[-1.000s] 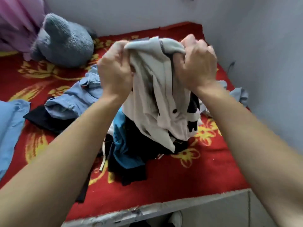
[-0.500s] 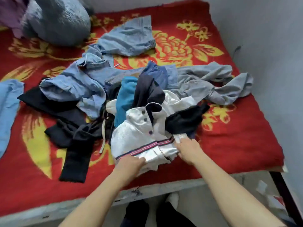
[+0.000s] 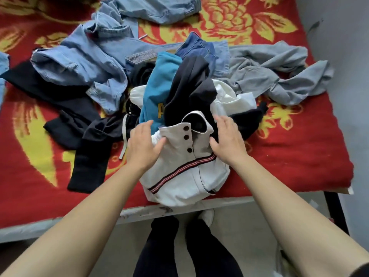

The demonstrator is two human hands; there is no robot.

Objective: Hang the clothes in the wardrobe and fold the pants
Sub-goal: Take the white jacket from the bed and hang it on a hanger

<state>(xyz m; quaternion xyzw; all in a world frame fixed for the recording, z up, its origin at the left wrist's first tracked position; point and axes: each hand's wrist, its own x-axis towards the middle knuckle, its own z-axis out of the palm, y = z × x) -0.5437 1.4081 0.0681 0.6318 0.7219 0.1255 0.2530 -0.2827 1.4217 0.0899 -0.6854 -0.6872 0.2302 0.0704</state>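
Note:
A white polo shirt (image 3: 183,176) with dark buttons, a dark collar and a red-and-navy stripe lies at the near edge of the bed, on top of a pile of clothes. My left hand (image 3: 143,145) rests flat on its left shoulder, fingers apart. My right hand (image 3: 227,139) lies flat by the collar on its right side, fingers spread. Behind the shirt lie a teal garment (image 3: 159,90), a black garment (image 3: 189,88), light blue jeans (image 3: 85,62) and a grey garment (image 3: 269,74). No wardrobe or hanger is in view.
A red blanket (image 3: 299,140) with yellow flowers covers the bed. Black pants (image 3: 79,124) sprawl at the left of the pile. More denim (image 3: 159,9) lies at the far side. A grey wall (image 3: 343,56) stands on the right. My legs (image 3: 185,246) stand at the bed's near edge.
The white shirt, held up in both hands a second ago, now lies on the pile. My hands let go of its hem and moved up to the collar area.

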